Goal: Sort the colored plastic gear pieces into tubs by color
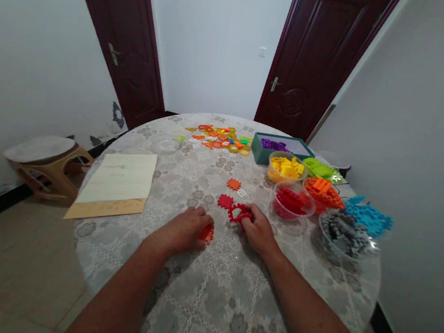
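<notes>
My left hand (184, 229) rests on the round table (201, 302), fingers curled over an orange toothed plastic piece (207, 234). To its right, my right hand (258, 228) pinches a red ring-shaped toothed piece (239, 212). A flat red toothed piece (225, 201) lies touching the ring, just beyond my hands. Farther back lies a single orange toothed piece (234, 184) with a small white tag beside it.
Clear bowls of red (292, 201), orange (323, 193), yellow (287, 168) and grey pieces (343, 235) stand at the right, with loose blue (368, 215) and green pieces and a teal box (278, 148). Mixed pieces (221, 138) lie at the back. Papers (117, 181) at left; a stool (45, 162) on the floor.
</notes>
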`<control>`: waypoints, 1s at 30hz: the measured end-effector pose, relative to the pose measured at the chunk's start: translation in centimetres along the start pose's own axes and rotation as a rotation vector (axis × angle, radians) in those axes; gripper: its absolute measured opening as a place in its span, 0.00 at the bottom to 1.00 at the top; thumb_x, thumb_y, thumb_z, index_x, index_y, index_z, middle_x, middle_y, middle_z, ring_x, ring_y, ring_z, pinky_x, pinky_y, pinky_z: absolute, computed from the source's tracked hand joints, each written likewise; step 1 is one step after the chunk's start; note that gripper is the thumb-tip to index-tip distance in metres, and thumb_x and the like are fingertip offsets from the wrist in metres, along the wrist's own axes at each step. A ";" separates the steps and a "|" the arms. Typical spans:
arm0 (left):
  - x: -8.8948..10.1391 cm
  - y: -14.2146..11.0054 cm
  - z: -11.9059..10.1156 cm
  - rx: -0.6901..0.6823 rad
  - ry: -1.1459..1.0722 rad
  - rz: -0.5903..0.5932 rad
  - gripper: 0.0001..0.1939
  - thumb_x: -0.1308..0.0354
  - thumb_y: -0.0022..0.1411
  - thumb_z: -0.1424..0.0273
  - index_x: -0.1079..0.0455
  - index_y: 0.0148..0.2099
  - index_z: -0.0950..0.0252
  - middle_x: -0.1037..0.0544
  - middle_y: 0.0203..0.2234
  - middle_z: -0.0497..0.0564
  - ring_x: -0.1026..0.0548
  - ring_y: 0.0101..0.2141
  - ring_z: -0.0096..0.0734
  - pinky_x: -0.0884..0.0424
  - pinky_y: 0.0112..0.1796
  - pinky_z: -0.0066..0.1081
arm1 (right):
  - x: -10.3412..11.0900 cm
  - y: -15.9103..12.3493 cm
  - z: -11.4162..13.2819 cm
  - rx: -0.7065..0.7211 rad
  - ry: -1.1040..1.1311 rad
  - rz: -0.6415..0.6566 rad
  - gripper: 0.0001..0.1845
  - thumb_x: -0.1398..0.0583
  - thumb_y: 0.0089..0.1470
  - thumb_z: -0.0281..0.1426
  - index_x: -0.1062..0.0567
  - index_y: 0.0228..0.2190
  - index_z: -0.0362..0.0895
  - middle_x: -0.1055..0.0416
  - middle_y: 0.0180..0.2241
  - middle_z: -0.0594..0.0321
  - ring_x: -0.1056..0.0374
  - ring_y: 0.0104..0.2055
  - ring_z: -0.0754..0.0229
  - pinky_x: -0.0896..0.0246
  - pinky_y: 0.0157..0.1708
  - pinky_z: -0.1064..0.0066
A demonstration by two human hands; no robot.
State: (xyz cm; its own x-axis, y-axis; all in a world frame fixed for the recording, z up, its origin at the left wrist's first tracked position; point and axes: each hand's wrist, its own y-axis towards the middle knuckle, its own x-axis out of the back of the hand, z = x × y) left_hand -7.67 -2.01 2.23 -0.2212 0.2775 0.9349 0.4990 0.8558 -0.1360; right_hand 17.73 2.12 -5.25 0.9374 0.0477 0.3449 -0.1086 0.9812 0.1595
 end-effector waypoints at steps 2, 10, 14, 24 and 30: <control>-0.1 -0.1 -0.1 0.021 0.004 0.018 0.19 0.34 0.59 0.67 0.27 0.53 0.61 0.24 0.51 0.57 0.25 0.51 0.44 0.28 0.51 0.38 | 0.0 0.0 0.0 -0.009 0.041 0.015 0.14 0.43 0.54 0.31 0.24 0.43 0.47 0.24 0.32 0.65 0.32 0.31 0.60 0.40 0.32 0.70; -2.0 2.3 -0.1 -0.021 -0.044 -0.177 0.32 0.36 0.62 0.65 0.39 0.65 0.63 0.27 0.56 0.60 0.27 0.57 0.47 0.30 0.56 0.41 | 0.6 -0.6 1.0 -0.012 0.152 0.091 0.07 0.40 0.55 0.33 0.24 0.37 0.47 0.26 0.29 0.66 0.34 0.30 0.60 0.40 0.30 0.70; -3.2 4.5 -1.8 -0.049 0.019 -0.322 0.35 0.37 0.62 0.68 0.43 0.68 0.65 0.29 0.55 0.62 0.27 0.55 0.48 0.29 0.55 0.43 | 0.8 -1.1 1.9 -0.127 0.255 0.128 0.07 0.39 0.55 0.36 0.25 0.34 0.46 0.28 0.24 0.67 0.35 0.25 0.61 0.41 0.26 0.71; -3.3 7.6 -4.0 -0.057 0.229 -0.448 0.35 0.42 0.65 0.71 0.44 0.71 0.72 0.26 0.48 0.63 0.27 0.47 0.51 0.27 0.48 0.46 | 0.4 -1.1 2.2 -0.253 0.313 0.127 0.12 0.37 0.59 0.41 0.28 0.37 0.46 0.28 0.23 0.67 0.33 0.21 0.62 0.40 0.21 0.72; -3.6 7.6 -1.8 -0.240 0.079 -0.446 0.37 0.37 0.65 0.64 0.44 0.72 0.64 0.29 0.58 0.62 0.30 0.56 0.51 0.31 0.57 0.48 | 0.3 -0.9 2.0 -0.234 0.255 0.009 0.11 0.38 0.60 0.40 0.32 0.39 0.48 0.29 0.25 0.70 0.34 0.21 0.63 0.40 0.21 0.72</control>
State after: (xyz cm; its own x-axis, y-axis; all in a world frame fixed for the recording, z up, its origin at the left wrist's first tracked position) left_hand -1.57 2.67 -1.53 -0.3970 -0.1340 0.9080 0.5506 0.7567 0.3524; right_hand 17.47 0.89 -3.40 0.9925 0.0730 0.0980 -0.0664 0.9954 -0.0688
